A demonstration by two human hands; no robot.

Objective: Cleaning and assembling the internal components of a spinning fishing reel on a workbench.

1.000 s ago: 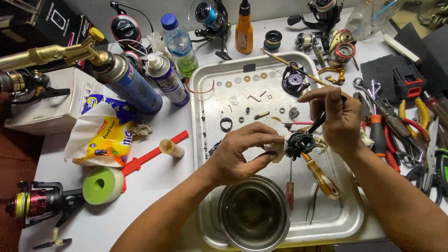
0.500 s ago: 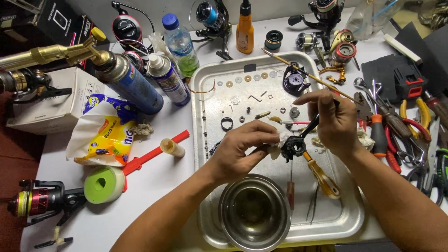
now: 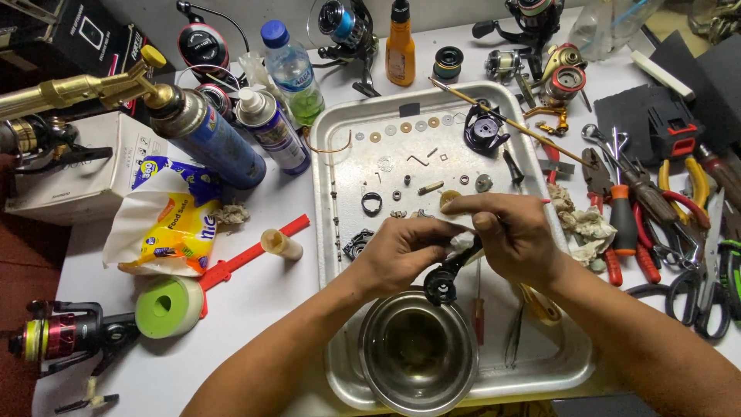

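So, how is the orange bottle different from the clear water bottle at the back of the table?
The orange bottle is opaque with a black cap; the water bottle is see-through, greenish at the bottom, with a blue cap. The orange bottle stands upright, while the water bottle appears to lean in this view. The orange one looks slimmer. Both are capped and stand behind the metal tray.

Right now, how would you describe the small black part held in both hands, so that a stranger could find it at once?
Find the large silver metal tray in the middle of the white table. At its near end stands a round steel bowl; just above the bowl's rim, the left hand and right hand meet. Between them is the black ring-ended handle part, the only dark piece lifted off the tray.
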